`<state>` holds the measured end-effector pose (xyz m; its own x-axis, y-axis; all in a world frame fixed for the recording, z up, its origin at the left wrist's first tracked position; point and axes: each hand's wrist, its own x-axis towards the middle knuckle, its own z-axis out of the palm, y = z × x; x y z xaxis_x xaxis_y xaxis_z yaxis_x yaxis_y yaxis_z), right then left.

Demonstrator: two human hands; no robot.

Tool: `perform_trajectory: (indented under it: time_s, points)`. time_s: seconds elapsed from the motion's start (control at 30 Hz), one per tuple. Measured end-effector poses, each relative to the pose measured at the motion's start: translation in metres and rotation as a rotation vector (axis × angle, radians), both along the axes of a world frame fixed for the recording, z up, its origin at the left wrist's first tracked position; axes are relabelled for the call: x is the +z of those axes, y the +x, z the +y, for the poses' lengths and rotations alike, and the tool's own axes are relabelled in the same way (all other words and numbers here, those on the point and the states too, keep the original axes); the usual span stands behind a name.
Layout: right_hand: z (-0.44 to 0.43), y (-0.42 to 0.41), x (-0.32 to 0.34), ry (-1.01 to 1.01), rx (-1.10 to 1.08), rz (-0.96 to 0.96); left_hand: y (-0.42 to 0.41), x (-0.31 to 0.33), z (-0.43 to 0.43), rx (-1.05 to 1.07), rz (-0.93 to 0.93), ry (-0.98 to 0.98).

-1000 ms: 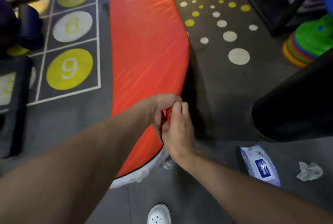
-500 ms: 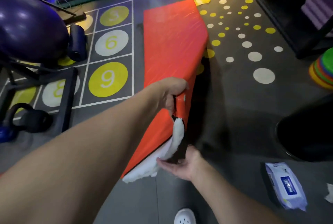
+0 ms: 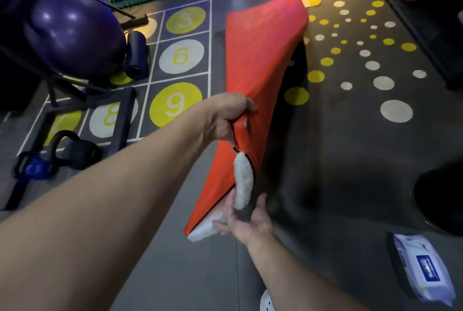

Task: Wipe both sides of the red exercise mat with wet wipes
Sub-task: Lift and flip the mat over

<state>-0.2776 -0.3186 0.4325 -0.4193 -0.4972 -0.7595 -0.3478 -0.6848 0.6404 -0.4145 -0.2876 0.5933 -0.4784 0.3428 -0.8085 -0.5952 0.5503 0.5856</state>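
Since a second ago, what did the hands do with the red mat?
The left hand lifted the red foam exercise mat by its right edge, tipping it up. The right hand let go, now holds its near end. The white wet-wipes pack stayed put.

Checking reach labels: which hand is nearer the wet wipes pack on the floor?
Right. The right hand holds the lower corner of the red mat, just left of the wet wipes pack. The left hand grips the mat's raised edge, farther up and left.

Before you the red padded exercise mat [image 3: 260,65] is tilting up at centre; the purple rubber ball [image 3: 72,35] is sitting far left, the white plastic wipes packet [image 3: 423,273] near right.
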Motion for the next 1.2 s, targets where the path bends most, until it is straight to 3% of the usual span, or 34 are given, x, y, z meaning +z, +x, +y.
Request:
perform_trajectory:
  time_s: [0.17, 0.33, 0.43, 0.57, 0.67, 0.73, 0.83, 0.93, 1.13, 1.2]
  points:
    - [-0.012, -0.017, -0.011, 0.263, -0.100, 0.008, -0.011, 0.016, -0.020, 0.022, 0.093, 0.096]
    - [0.027, 0.000, -0.023, 0.527, 0.056, 0.146, -0.025, 0.024, -0.060, 0.178, 0.103, 0.216]
    - [0.058, 0.018, -0.032, 0.828, 0.142, 0.268, -0.013, 0.012, -0.089, 0.373, 0.032, 0.273]
    - [0.104, 0.026, -0.020, 0.989, 0.315, 0.308, 0.014, -0.047, -0.119, 0.547, 0.187, 0.098]
    - [0.132, 0.024, -0.017, 1.126, 0.326, 0.191, 0.035, -0.100, -0.124, 0.631, 0.238, -0.075]
    - [0.151, 0.026, -0.019, 1.220, 0.476, 0.138, 0.048, -0.121, -0.121, 0.669, 0.214, -0.074]
    - [0.167, 0.020, -0.015, 1.263, 0.598, 0.170, 0.060, -0.128, -0.118, 0.718, 0.174, 0.000]
    - [0.169, 0.019, -0.043, 1.231, 0.602, 0.072, 0.067, -0.140, -0.118, 0.737, 0.164, 0.069]
    - [0.177, 0.035, -0.163, 1.155, 0.617, -0.211, 0.078, -0.179, -0.116, 0.715, 0.178, 0.033]
    - [0.169, 0.046, -0.149, 1.118, 0.687, -0.207, 0.080, -0.195, -0.115, 0.696, 0.143, 0.004]
